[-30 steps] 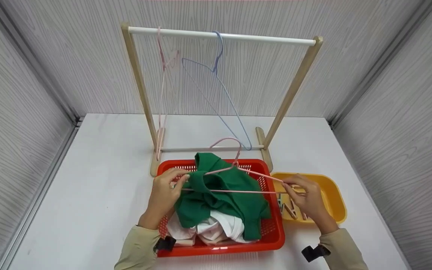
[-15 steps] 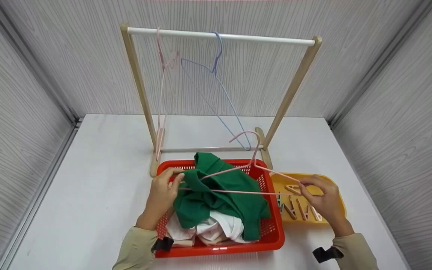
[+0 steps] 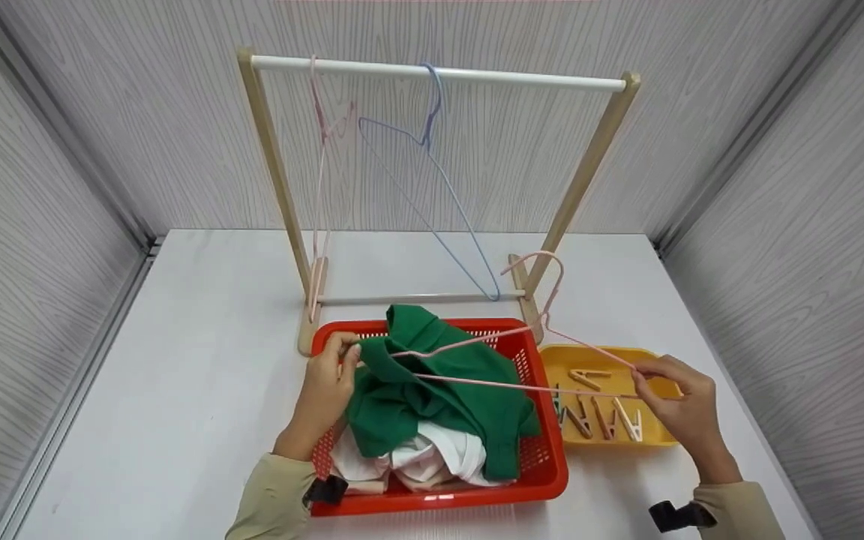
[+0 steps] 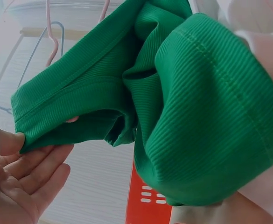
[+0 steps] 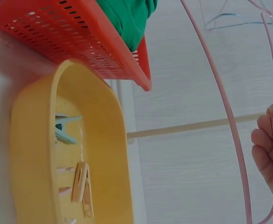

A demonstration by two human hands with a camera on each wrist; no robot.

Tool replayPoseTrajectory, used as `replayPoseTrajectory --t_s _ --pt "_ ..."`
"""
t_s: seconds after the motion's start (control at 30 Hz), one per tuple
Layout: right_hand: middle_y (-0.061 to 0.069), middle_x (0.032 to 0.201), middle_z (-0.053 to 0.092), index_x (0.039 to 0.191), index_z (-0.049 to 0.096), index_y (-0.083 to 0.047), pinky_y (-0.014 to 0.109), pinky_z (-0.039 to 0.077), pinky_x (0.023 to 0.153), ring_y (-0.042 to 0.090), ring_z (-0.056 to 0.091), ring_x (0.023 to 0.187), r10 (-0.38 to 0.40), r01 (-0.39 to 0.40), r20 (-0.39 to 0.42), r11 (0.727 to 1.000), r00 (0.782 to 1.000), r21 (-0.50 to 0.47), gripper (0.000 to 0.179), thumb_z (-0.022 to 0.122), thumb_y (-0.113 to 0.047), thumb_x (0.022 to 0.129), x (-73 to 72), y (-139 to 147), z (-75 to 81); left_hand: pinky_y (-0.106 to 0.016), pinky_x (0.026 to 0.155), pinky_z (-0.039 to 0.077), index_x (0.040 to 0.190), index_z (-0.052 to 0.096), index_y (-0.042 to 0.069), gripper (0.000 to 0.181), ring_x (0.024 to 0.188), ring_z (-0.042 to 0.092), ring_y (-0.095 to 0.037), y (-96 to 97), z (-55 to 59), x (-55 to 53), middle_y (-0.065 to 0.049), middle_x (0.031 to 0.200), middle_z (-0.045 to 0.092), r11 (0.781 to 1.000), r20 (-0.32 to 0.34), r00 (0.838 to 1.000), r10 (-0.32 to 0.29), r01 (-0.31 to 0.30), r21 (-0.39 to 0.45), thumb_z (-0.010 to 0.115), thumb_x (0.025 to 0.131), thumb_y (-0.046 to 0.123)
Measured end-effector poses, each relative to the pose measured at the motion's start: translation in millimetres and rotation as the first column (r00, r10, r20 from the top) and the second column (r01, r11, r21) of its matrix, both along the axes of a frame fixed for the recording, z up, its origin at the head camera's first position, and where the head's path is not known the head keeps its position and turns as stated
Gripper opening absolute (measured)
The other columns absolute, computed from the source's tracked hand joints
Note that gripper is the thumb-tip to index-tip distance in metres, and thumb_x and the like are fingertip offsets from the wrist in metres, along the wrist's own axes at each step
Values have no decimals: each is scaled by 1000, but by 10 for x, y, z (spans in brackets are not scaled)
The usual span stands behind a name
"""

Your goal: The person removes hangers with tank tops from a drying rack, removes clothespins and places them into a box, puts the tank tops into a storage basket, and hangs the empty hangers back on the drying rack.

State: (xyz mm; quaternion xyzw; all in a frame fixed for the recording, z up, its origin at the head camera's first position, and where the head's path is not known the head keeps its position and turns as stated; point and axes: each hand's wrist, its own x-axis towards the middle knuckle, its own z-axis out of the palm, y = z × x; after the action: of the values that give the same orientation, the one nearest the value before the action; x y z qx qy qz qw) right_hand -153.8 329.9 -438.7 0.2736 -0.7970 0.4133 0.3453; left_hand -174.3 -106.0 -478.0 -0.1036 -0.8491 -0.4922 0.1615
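Note:
A green ribbed garment (image 3: 469, 375) lies heaped on top of the red basket (image 3: 507, 495). My left hand (image 3: 331, 382) pinches the garment's hemmed edge between thumb and fingers, as the left wrist view shows with the hand (image 4: 29, 172) at the fabric's corner. In my right hand (image 3: 683, 401) is the right end of a pink hanger (image 3: 507, 387), pinched by its shoulder bar. The hanger's left end runs into the garment's opening and is mostly hidden by the cloth. Its hook points up, to the right of the basket. White cloth (image 3: 439, 454) lies under the green garment.
A yellow tray (image 3: 574, 442) with several clothespins (image 3: 603, 420) stands right of the basket, below my right hand. Behind stands a wooden rack with a white rod (image 3: 522, 75). A pink hanger (image 3: 319, 187) and a blue hanger (image 3: 454, 199) hang from it.
My right hand has moved to the right, sliding the pink hanger partly out of the green garment. My left hand stays at the garment's edge, shifting only slightly.

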Motion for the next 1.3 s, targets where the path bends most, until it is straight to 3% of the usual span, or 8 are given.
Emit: replayPoseTrajectory --t_s 0.23,0.43,0.57,0.7,0.87,1.1,1.2,1.3 --pt "0 73 69 76 67 14 4 49 78 -7 62 77 24 -23 24 997 999 -72 25 62 33 60 -43 267 -142 -34 80 57 111 51 -2 16 82 65 -27 -2 -23 0 -18 93 64 1000 47 999 -8 7 11 45 101 8" --pt "-12 84 71 79 65 18 7 51 79 -4 63 78 16 -6 73 990 997 -140 20 61 32 65 -21 378 -147 -21 70 45 111 50 -1 14 74 53 -17 -3 -16 5 -10 76 53 999 76 996 -39 40 -7 45 100 8" --pt "-18 86 69 79 66 17 7 51 79 -7 63 78 -43 55 95 990 995 -128 21 62 32 65 -1 366 -109 -22 71 46 110 50 2 12 73 53 -14 3 -19 25 -5 71 50 993 129 986 -109 114 -36 47 100 8" --pt "-23 87 68 80 67 15 6 50 79 -9 62 78 -93 105 104 987 990 -117 23 62 32 65 -1 345 -101 -23 71 46 106 52 5 9 70 50 -11 17 -31 49 -4 71 51 963 190 956 -222 246 -113 49 99 10" --pt "-25 89 66 79 68 14 4 49 79 -11 62 79 -127 135 82 986 988 -94 26 64 33 62 -21 331 -120 -38 85 51 105 56 3 12 80 58 -18 50 -31 100 -11 85 63 876 317 879 -356 432 -213 49 99 12" --pt "-26 88 63 79 70 9 2 47 80 -15 59 81 -185 187 57 982 981 -25 28 67 31 62 -54 322 -156 -58 99 46 120 62 -4 28 99 58 -32 137 13 191 -21 118 65 794 575 728 -373 571 -207 51 97 8" --pt "-25 88 62 79 71 9 1 47 79 -17 58 81 -202 203 49 979 978 -8 27 68 30 62 -71 316 -178 -58 102 44 124 60 -5 32 103 58 -33 168 28 201 -22 123 63 770 618 687 -381 606 -198 48 97 7" --pt "-23 87 62 79 71 8 0 46 78 -19 57 81 -217 217 36 976 976 0 27 68 29 62 -90 310 -194 -58 101 44 123 60 -6 33 102 57 -33 168 39 204 -23 120 64 772 631 677 -379 607 -187 43 98 9"
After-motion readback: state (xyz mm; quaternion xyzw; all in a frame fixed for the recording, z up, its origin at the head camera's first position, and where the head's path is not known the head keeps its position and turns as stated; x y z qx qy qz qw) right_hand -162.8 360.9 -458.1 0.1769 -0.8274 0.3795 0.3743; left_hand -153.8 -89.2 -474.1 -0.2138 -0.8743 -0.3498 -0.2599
